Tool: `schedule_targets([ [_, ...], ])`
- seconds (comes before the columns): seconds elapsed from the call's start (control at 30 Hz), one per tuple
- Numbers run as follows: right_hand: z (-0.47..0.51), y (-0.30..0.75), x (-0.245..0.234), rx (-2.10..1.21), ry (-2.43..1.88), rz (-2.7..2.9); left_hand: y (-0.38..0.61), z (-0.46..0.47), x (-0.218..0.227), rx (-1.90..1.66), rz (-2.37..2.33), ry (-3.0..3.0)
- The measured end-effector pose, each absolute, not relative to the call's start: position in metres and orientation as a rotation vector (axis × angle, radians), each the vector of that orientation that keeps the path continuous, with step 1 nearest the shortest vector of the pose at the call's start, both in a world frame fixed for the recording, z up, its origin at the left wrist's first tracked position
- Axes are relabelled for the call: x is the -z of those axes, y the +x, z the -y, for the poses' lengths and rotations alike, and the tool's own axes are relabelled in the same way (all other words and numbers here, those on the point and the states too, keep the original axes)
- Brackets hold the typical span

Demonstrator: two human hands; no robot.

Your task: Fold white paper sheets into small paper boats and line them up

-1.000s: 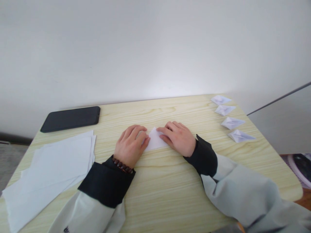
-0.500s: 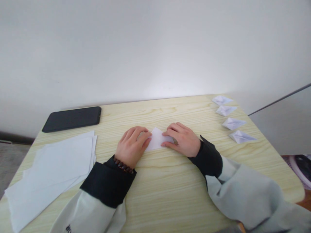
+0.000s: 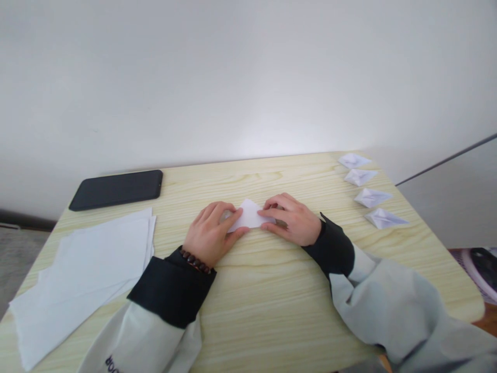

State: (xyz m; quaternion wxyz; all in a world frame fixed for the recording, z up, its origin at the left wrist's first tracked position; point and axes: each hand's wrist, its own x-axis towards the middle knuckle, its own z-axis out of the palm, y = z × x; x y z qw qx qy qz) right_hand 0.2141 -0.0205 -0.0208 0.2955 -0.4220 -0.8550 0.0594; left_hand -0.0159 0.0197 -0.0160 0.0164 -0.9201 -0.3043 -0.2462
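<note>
A small folded white paper is lifted a little off the middle of the light wooden table. My left hand pinches its left end between thumb and fingers. From the other side, my right hand grips its right end, fingers curled over the top edge. Both hands are closed on the paper. A dark bead bracelet sits on my left wrist.
A loose stack of white sheets lies at the left. A black phone rests face down at the back left. Several folded paper boats line the right edge. A white wall stands behind the table.
The folded paper was pressed flat under both hands. Now its near edge is raised and both hands pinch its ends. My right hand has shifted slightly right and curled.
</note>
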Motion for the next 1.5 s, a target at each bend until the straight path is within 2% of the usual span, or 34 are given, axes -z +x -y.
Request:
schedule_targets([
  [0.9, 0.013, 0.224, 0.023, -0.028, -1.101, 2.209, -0.017, -0.022, 0.017, 0.86, 1.02, -2.746],
  [1.23, 0.014, 0.216, 0.019, -0.168, -1.219, 2.107, -0.018, -0.024, 0.016, 0.919, 1.052, -2.921],
  [1.5, 0.013, 0.216, 0.024, -0.22, -1.137, 2.17, -0.019, -0.025, 0.017, 0.866, 1.047, -2.965],
])
